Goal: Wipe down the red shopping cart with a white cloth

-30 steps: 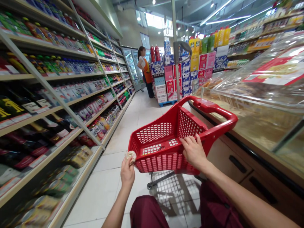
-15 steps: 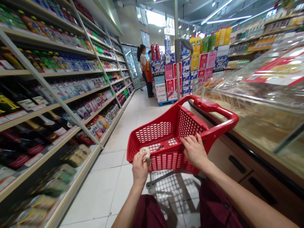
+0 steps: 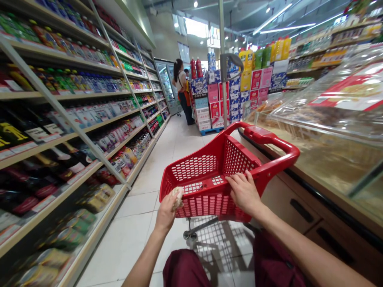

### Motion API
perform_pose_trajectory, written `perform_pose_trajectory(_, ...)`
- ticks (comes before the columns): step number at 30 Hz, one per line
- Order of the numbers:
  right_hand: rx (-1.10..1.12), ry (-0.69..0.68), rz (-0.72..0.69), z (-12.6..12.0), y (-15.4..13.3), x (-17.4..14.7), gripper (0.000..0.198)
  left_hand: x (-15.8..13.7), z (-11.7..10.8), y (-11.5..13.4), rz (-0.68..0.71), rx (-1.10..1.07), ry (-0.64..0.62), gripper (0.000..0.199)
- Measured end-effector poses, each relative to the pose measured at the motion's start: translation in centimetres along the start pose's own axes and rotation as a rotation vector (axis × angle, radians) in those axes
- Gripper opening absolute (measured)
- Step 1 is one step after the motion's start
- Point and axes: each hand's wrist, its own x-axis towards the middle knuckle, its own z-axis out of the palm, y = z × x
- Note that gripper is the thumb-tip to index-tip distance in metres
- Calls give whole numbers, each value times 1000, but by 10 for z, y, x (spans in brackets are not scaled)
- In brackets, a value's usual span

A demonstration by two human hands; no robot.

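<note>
A red plastic shopping cart (image 3: 206, 205) stands in front of me, its handle to the right and its basket holding nothing that I can see. My left hand (image 3: 166, 208) is closed on a crumpled, whitish cloth (image 3: 178, 197), pressed against the near rim at the basket's left end. Farther right on the same rim rests my right hand (image 3: 244, 192). Its fingers are curled over the edge and grip it.
Shelves of drinks (image 3: 98, 107) line the left side. On the right is a display counter (image 3: 299, 155) with clear covers. A person in an orange apron (image 3: 183, 93) stands up the aisle by stacked drink boxes (image 3: 209, 103). Tiled floor (image 3: 128, 231) lies below.
My left hand has slid the cloth left along the cart's rim. The right hand stays on the rim. The person up the aisle has turned away.
</note>
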Motion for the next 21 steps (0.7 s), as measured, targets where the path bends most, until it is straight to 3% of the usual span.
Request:
perform_pose_trajectory(2, 3, 6, 4, 1, -1, -1, 37, -4, -2, -4, -92, 4, 95, 33)
perform_pose_trajectory(4, -1, 18, 12, 2, -3, -1, 37, -4, 2, 7, -138, 0, 151, 32)
perform_pose_trajectory(8, -7, 35, 38, 2, -3, -2, 35, 8, 18, 48, -37, 39, 80, 36)
perform_pose_trajectory(10, -4, 36, 26, 0, 0, -3, 35, 12, 18, 57, 21, 79, 34, 38)
perform_pose_trajectory(12, -4, 41, 10, -1, 3, -5, 34, 12, 12, 52, 93, 67, 6, 34)
perform_pose_trajectory(16, -3, 61, -1, -1, 3, -10, 35, 1, -7, 14, 181, -53, -66, 32)
perform_pose_trajectory(18, 1, 72, -9, 1, -2, -12, 36, -5, -11, 2, 128, -87, -60, 33)
perform_pose_trajectory(21, -2, 86, 2, 3, -12, -13, 36, -8, -2, 16, -32, -64, 120, 34)
